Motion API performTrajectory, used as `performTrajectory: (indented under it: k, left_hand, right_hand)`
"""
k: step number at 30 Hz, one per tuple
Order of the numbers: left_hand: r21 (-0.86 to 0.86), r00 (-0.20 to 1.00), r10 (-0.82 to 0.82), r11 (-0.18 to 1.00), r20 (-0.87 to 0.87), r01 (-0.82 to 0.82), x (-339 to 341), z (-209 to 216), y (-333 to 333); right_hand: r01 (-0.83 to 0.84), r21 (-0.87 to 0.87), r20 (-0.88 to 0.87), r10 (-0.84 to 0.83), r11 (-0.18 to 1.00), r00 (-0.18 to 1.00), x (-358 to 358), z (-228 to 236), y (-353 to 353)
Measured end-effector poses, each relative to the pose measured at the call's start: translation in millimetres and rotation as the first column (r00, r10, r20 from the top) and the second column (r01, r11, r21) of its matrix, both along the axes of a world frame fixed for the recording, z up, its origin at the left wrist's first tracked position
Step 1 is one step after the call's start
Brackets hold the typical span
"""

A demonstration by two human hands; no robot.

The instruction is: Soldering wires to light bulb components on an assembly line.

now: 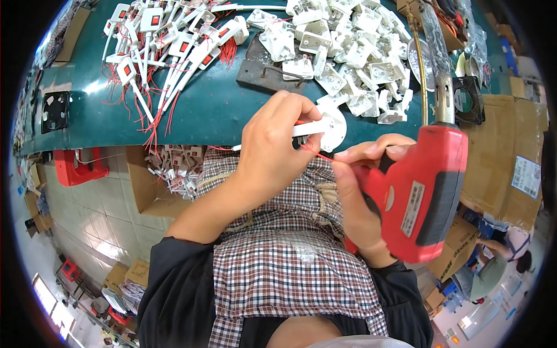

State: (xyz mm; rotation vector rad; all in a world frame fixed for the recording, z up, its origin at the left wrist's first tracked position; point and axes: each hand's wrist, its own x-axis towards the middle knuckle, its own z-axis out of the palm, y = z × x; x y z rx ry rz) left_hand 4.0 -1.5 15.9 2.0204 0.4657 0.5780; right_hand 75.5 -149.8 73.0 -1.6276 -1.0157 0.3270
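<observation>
Above the checked lap, the left hand (272,145) has its grip clamped on a white plastic part (325,129) at the surface (209,110) edge. Just right of it, the right hand (357,197) is closed around a red power screwdriver (423,191), fingertips pinching a thin red wire (318,154).

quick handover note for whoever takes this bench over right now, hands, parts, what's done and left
Left hand: gripping a white plastic part with red wire, at the bench edge.
Right hand: holding the red soldering gun, fingers pinching the wire.
Done: wired parts with red switches piled far left on the green bench.
Left: loose white parts piled far right; more in the box below.
</observation>
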Motion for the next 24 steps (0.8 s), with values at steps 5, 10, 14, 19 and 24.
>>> performTrajectory:
  k: [5, 10, 14, 19, 24]
  left_hand:
    - [-0.135, 0.980, -0.199, 0.970, 0.023, 0.200, -6.9, 8.3, 12.2]
    - [-0.056, 0.981, -0.108, 0.991, 0.164, 0.118, -4.9, -1.6, 7.5]
    - [0.169, 0.981, -0.131, 0.980, 0.141, 0.107, -6.8, -4.1, 9.5]
    - [0.152, 0.988, -0.121, 0.983, 0.095, 0.106, -7.1, 4.2, 3.8]
    - [0.196, 0.992, -0.107, 0.976, 0.071, 0.091, -5.9, 3.0, 5.5]
  right_hand:
    - [0.218, 0.001, -0.258, -0.211, 0.976, 0.943, 4.0, -28.8, -8.9]
    - [0.271, -0.002, -0.145, -0.268, 0.963, 0.952, 6.7, -58.5, -9.5]
    - [0.267, -0.114, 0.008, -0.268, 0.957, 0.963, 6.8, -67.7, -11.8]
    - [0.316, -0.014, -0.230, -0.311, 0.949, 0.922, -1.8, -72.4, -10.7]
    - [0.315, -0.156, 0.130, -0.297, 0.936, 0.946, 10.7, -78.9, -19.0]
